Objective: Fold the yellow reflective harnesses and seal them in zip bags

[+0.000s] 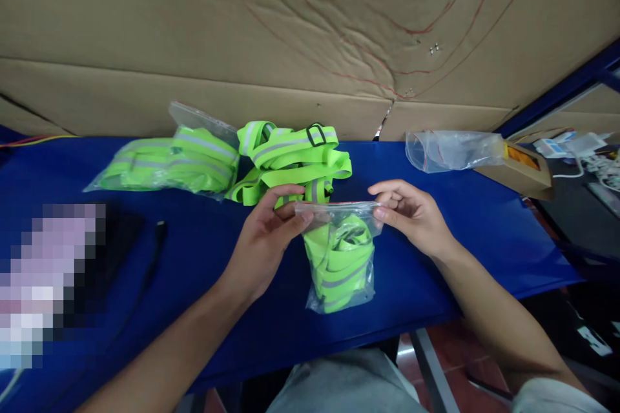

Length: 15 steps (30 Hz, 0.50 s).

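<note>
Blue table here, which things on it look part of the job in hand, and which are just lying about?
Likely part of the job:
bag of green straps, held near its top corners by the left hand and right hand
loose green straps behind it
bagged straps at left
probably the clear bags at right

Seemingly just lying about:
black cable
cardboard box

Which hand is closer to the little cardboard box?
Right: the right hand is left of the cardboard box; the left hand is farther left, across the zip bag.

Pale grey right sleeve [552, 395], loose greyish clothing [343, 384], bare forearms [496, 313], bare hands [264, 239]
</note>
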### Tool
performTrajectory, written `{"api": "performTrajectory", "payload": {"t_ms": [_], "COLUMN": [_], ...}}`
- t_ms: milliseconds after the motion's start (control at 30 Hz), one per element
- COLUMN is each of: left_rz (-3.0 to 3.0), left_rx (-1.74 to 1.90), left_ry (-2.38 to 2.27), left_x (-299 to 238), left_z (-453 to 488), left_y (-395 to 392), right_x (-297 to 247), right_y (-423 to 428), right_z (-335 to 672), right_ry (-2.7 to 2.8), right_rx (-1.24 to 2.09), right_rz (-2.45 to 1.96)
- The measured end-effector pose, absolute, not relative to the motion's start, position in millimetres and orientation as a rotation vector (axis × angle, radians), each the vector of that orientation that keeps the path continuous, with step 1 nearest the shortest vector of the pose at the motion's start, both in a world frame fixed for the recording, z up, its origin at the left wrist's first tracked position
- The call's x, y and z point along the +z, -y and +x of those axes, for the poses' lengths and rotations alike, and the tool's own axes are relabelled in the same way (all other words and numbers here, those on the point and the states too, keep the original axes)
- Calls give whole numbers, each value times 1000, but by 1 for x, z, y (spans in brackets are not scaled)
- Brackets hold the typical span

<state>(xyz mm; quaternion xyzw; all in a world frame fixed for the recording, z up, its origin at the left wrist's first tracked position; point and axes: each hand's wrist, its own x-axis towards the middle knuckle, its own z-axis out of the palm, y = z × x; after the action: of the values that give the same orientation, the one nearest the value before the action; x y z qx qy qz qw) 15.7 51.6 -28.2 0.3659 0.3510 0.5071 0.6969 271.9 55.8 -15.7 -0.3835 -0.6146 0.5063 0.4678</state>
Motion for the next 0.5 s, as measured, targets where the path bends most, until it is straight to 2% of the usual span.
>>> {"api": "performTrajectory", "payload": {"t_ms": [167, 333, 500], "left_rz": [740, 935, 936], "left_rx": [948, 1024, 1021], "left_ry": [-783, -954, -903], "left_x": [-38, -40, -37], "left_z": [24, 19, 18], "left_y": [-48, -49, -50], "right_x": [-12, -6, -4], "right_y": [-56, -55, -51], "right_z": [281, 287, 281], "right_ry": [1724, 2129, 2162], "right_rx": [1178, 1010, 1071], "right_rz": [-958, -947, -844]}}
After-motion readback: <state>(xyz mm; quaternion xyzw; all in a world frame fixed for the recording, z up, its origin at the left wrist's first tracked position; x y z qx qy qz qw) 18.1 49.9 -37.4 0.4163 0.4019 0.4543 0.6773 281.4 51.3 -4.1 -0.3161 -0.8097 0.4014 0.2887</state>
